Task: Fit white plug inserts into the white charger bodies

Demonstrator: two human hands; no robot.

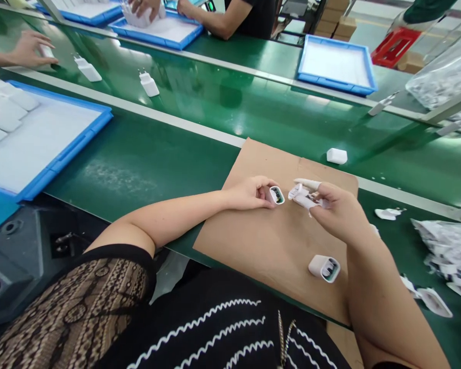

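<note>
My left hand (251,193) grips a white charger housing (277,195) over the cardboard. Its open end points right, and a circuit board shows inside. Just to the right, my right hand (336,205) pinches a white plastic charger cap (301,196), partly hidden by the fingers. A white cover sits on that hand's index finger. The cap and the housing are apart. Nearer my body, a second open charger housing (325,268) lies on its side on the cardboard sheet (261,241), with parts visible inside.
White chargers (87,69) and a closed-looking housing (337,156) lie on the green belt. White caps (389,213) and a bagged heap of parts (451,251) are at right. A blue-rimmed tray (67,156) of chargers stands left. Co-workers' hands (33,49) work across the belt.
</note>
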